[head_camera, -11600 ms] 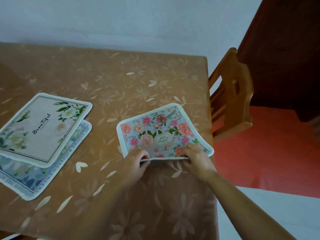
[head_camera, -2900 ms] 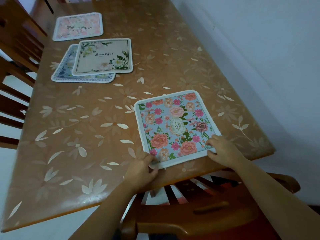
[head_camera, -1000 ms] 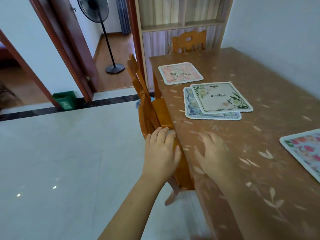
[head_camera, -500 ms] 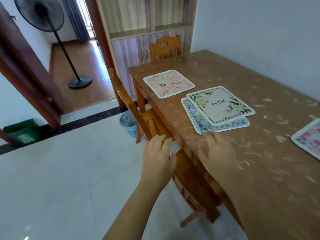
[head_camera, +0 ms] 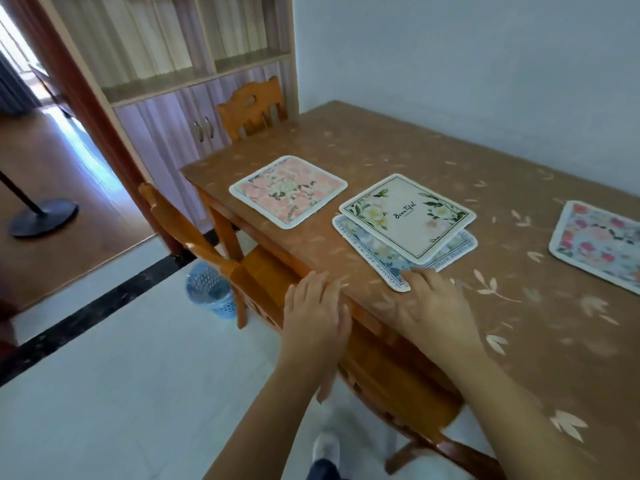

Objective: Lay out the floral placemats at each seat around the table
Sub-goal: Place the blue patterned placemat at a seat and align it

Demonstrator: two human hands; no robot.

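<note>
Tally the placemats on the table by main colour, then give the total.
Pink placemat: 1
Cream placemat: 1
Blue-bordered placemat, under the cream one: 1
Light blue placemat with pink flowers: 1
Total: 4

A brown floral tablecloth [head_camera: 433, 150] is covering the table, pale leaf and flower prints scattering across it. A wooden chair [head_camera: 252, 110] is standing at the table's far end, its carved back showing above the far edge. A second wooden chair [head_camera: 207, 251] is sitting tucked in along the table's left edge near the far corner, and a third [head_camera: 408, 386] is sitting further along that same edge. A blue perforated wastebasket [head_camera: 209, 294] is standing on the white tiled floor just beside the second chair. A shelving cabinet [head_camera: 173, 74] is standing against the wall behind the far chair. A fan's round black base [head_camera: 43, 216] is resting on the wooden floor beyond the doorway.
</note>
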